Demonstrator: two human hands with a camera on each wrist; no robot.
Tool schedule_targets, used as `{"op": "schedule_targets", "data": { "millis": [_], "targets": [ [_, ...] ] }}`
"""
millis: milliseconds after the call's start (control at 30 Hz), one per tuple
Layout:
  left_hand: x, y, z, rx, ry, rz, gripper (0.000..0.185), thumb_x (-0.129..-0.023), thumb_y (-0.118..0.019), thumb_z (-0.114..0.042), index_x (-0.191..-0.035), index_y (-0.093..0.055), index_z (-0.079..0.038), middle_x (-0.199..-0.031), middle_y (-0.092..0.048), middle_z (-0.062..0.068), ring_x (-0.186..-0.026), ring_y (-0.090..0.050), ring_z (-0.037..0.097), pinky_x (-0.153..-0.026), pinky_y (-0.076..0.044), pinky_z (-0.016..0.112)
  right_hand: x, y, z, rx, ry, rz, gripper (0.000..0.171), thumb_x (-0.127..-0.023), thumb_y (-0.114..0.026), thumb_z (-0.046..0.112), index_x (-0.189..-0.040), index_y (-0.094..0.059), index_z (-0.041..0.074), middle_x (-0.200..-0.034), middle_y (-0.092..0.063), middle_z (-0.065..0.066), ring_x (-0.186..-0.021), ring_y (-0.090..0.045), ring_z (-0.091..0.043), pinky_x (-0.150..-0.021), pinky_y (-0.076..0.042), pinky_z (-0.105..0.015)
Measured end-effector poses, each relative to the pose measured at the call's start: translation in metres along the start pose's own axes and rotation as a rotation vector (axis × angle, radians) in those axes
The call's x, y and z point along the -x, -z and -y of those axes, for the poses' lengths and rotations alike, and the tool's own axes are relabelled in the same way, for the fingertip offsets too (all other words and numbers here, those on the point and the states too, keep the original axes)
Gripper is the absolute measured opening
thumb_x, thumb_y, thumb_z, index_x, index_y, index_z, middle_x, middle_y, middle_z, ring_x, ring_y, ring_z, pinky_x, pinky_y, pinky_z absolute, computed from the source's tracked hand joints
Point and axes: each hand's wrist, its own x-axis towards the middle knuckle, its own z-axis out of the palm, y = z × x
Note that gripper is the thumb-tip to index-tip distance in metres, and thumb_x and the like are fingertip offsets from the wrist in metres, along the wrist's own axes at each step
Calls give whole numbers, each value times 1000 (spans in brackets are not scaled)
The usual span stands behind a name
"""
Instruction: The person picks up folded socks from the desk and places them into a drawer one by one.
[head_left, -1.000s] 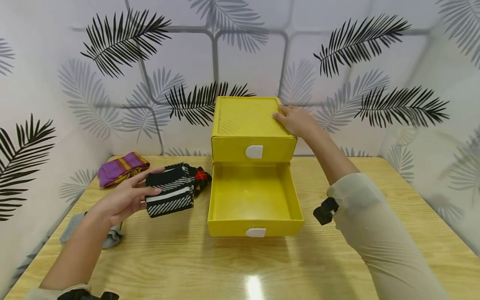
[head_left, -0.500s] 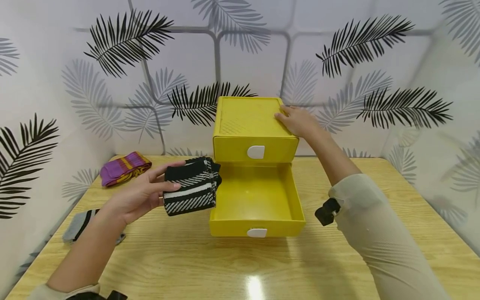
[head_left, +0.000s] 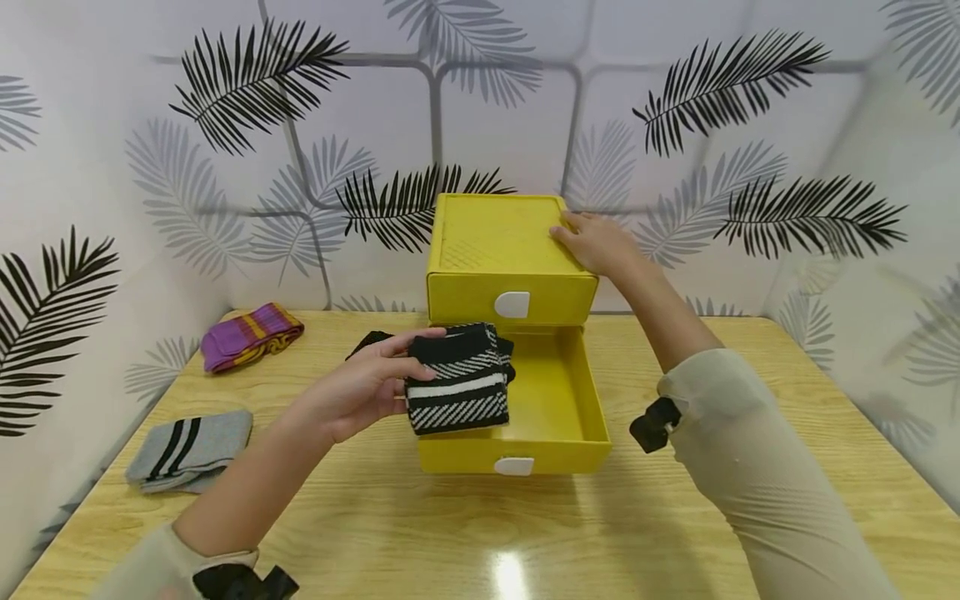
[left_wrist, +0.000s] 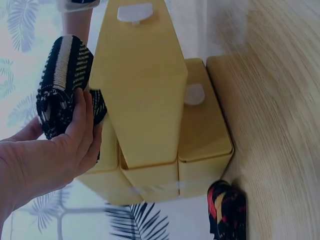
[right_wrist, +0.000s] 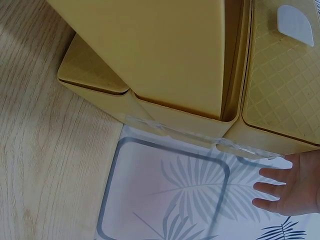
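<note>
My left hand (head_left: 363,383) holds a folded pair of black-and-white patterned socks (head_left: 461,382), its thumb and fingers on the left end. The socks are over the left part of a pulled-out yellow drawer (head_left: 562,392); in the left wrist view, the socks (left_wrist: 62,70) are beside the drawer's wall (left_wrist: 145,115), apart from its floor. My right hand (head_left: 600,243) rests at the top right edge of the yellow drawer cabinet (head_left: 502,229), its fingers extended in the right wrist view. The visible part of the drawer's inside is bare.
Purple-and-yellow folded socks (head_left: 251,337) lie at the back left of the wooden table (head_left: 360,525). Grey socks with black stripes (head_left: 191,450) lie nearer, at the left. Dark socks with red and orange (left_wrist: 227,210) sit beside the cabinet, mostly behind my left hand in the head view.
My left hand has carried the black-and-white socks to the right, from above the table to over the drawer. The grey socks have come into fuller view. My right hand stays at the cabinet's top.
</note>
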Motion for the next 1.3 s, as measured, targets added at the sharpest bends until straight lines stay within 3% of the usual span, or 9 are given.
{"op": "schedule_targets", "data": {
  "millis": [200,400,567,800,1000,1133,1300],
  "targets": [
    [-16,-21,5,13,29,-5,53,-89,-46,5,-139,-34,-8,-122,-43,16,-80,-57,20,-72,-49,32,-1,-2,0,3,-6,-11,61,-99,-22,45,-148,-16,10,-149,-16,-19,-133,-13,-39,-104,-11,-55],
    [-33,-32,10,7,48,-27,53,-90,-47,7,-139,-36,-10,-140,-26,15,-80,-55,21,-72,-48,32,-1,-2,1,1,-10,-17,61,-99,-22,46,-148,-16,10,-149,-17,-19,-133,-13,-39,-103,-11,-57],
    [-45,-39,15,-13,62,-52,54,-90,-48,9,-138,-38,-11,-126,-41,19,-85,-55,23,-79,-47,38,-1,-2,1,2,-16,-17,61,-99,-22,46,-148,-17,10,-148,-17,-19,-133,-13,-39,-103,-11,-57],
    [-63,-46,26,-86,102,-45,54,-88,-50,12,-137,-41,-11,-127,-43,17,-86,-55,24,-81,-46,42,-1,-3,-1,4,-21,-19,61,-99,-22,46,-148,-17,10,-148,-18,-18,-133,-14,-39,-103,-12,-56],
    [-76,-52,38,-170,131,-33,54,-87,-52,12,-135,-43,-9,-115,-51,17,-82,-54,23,-80,-48,40,-1,-3,-1,-2,-20,-21,60,-99,-22,46,-148,-18,10,-148,-19,-18,-133,-14,-39,-103,-13,-56],
    [-81,-55,42,-231,155,-32,53,-86,-55,10,-134,-44,-9,-111,-50,16,-77,-53,21,-69,-49,32,0,-3,-1,-10,-15,-23,61,-99,-22,46,-148,-18,11,-148,-19,-18,-133,-15,-39,-103,-13,-57],
    [-85,-56,43,-296,190,-28,51,-86,-57,8,-132,-45,-9,-101,-49,15,-63,-50,20,-49,-41,25,0,-1,-1,-16,-8,-20,61,-99,-21,47,-148,-18,10,-148,-19,-18,-133,-14,-39,-103,-12,-57]
  ]
}}
